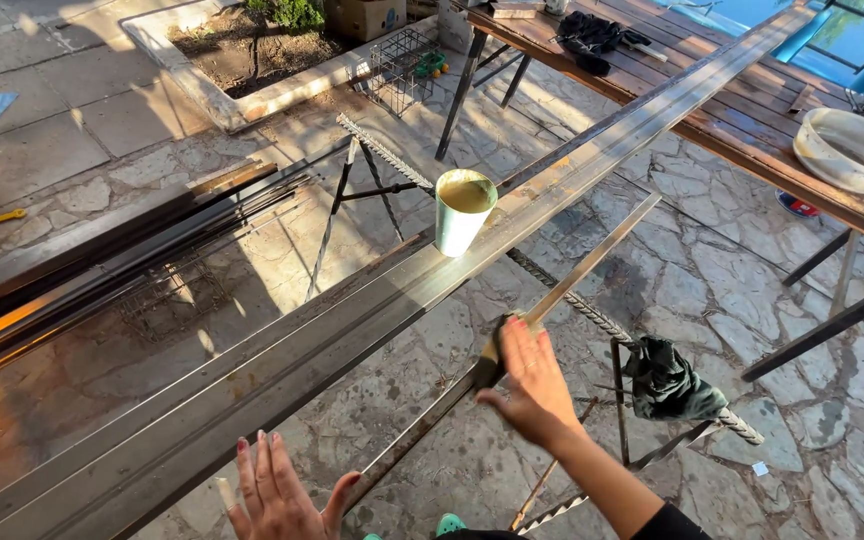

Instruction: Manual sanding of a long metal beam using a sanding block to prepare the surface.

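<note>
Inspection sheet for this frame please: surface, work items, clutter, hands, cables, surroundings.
Surface: long metal profiles laid on trestles over stone paving.
Work items: narrow steel bar; dark cloth pressed on it; tin can of yellowish liquid standing on the profiles.
Clutter: green rag on rebar; white bowl on wooden table.
Hands: right hand on the cloth; left hand open, holding nothing, beside the profiles.
Cables: nothing seen.
Surroundings: stacked rods, planter bed.

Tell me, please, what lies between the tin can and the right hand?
In the head view, only bare metal bars lie between tin can and right hand.
</note>
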